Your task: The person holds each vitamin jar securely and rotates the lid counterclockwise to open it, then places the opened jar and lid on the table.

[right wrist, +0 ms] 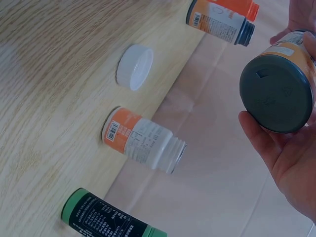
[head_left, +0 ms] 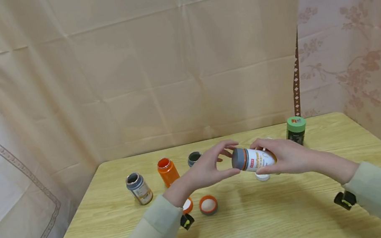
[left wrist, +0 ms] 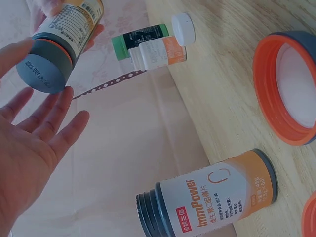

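Above the table, my right hand [head_left: 288, 155] grips a supplement bottle [head_left: 260, 159] by its body. The bottle lies tilted nearly sideways, its white-and-orange label showing and its grey cap [head_left: 237, 159] pointing left. My left hand [head_left: 205, 169] is around the cap end with thumb and fingers spread apart. In the left wrist view the left fingers are extended beside the cap [left wrist: 44, 69]; whether a fingertip touches it is hard to tell. The bottle's dark base [right wrist: 276, 94] faces the right wrist camera.
Uncapped on the table stand a grey-necked bottle [head_left: 142, 190], an orange bottle [head_left: 168, 172], a dark-necked bottle [head_left: 194, 158] and a white bottle [right wrist: 140, 140]. Nearer lie an orange-rimmed lid [head_left: 208, 205], an orange lid [head_left: 188, 205] and a white cap [head_left: 263, 177]. A green-capped bottle [head_left: 296, 130] stands back right.
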Demonstrator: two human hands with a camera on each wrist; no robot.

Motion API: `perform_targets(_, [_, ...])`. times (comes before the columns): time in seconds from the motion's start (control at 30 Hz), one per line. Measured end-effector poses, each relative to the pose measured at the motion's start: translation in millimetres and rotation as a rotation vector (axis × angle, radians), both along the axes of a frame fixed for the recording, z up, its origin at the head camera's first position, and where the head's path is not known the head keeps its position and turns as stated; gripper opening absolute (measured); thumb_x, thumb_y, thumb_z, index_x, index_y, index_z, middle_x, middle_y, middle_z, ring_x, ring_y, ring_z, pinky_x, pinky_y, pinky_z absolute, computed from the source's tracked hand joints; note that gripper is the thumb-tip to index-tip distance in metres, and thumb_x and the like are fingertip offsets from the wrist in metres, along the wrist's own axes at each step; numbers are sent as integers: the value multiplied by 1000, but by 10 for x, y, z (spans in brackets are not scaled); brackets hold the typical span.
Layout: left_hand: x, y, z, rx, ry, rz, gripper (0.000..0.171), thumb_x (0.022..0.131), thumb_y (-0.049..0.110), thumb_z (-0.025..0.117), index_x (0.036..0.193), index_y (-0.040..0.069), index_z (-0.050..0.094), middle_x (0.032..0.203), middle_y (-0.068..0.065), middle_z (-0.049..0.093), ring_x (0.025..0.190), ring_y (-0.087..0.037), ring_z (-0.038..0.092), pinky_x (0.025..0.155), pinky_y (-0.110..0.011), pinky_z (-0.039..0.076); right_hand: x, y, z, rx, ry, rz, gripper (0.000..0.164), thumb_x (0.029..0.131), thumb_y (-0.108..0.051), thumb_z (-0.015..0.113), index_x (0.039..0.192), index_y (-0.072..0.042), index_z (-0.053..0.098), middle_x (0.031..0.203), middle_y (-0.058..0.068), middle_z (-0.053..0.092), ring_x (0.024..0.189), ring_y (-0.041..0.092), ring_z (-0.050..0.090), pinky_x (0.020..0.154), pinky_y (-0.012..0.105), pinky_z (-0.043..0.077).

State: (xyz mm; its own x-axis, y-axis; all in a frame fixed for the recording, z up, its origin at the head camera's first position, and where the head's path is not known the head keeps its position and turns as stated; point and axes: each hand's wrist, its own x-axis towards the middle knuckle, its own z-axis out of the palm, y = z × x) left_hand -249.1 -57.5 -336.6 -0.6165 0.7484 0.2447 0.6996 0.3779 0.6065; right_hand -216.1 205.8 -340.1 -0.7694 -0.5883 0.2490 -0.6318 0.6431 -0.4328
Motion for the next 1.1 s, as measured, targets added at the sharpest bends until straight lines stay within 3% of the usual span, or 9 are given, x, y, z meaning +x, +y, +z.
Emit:
perform_targets(0.23, [-8,-12,-19,12,18,-38,54,88,21,74,136,16,49,126,5,56,105,-8,56,87,-28,48,-13,-7,-15,4,6,-4,52,83,-47,75,121,-17,55,94,-6,60,72,6,54,59,26,46])
perform_targets(0.43, [-14,15,-50,6,-56,8,49,92,33,69,134,16,50,112,4,60,96,-8,58,87,-37,51,4,-11,-16,7,8,-17,51,81,-44,77,120,-19,55,93,-7,59,71,6,54,58,25,46])
perform_targets(0.53, [-16,28,-57,-11,-59,34,47,93,36,67,132,15,52,107,4,61,93,-9,59,87,-39,51,5,-13,-20,10,1,-24,52,81,-43,78,121,-19,55,93,-8,59,70,6,53,57,26,45])
perform_targets(0.77, [-1,4,-46,-16,-47,68,57,91,41,67,138,15,49,123,5,59,104,-11,57,88,-32,49,4,4,-11,4,-4,-23,52,81,-48,76,121,-19,56,93,-6,60,69,6,54,57,25,46])
perform_targets(0.93, [-7,-16,-42,32,-22,9,63,87,29,75,141,14,46,133,5,54,111,-15,57,93,-36,47,7,29,-9,-13,-1,-11,51,82,-46,75,120,-17,56,93,-5,61,69,6,54,57,26,45])
perform_targets(1.1, [0,-11,-42,57,6,-62,60,86,18,76,138,11,48,130,2,56,107,-10,58,89,-29,48,7,27,-15,-17,-1,-10,52,81,-46,77,120,-18,56,93,-5,61,70,6,55,58,26,46])
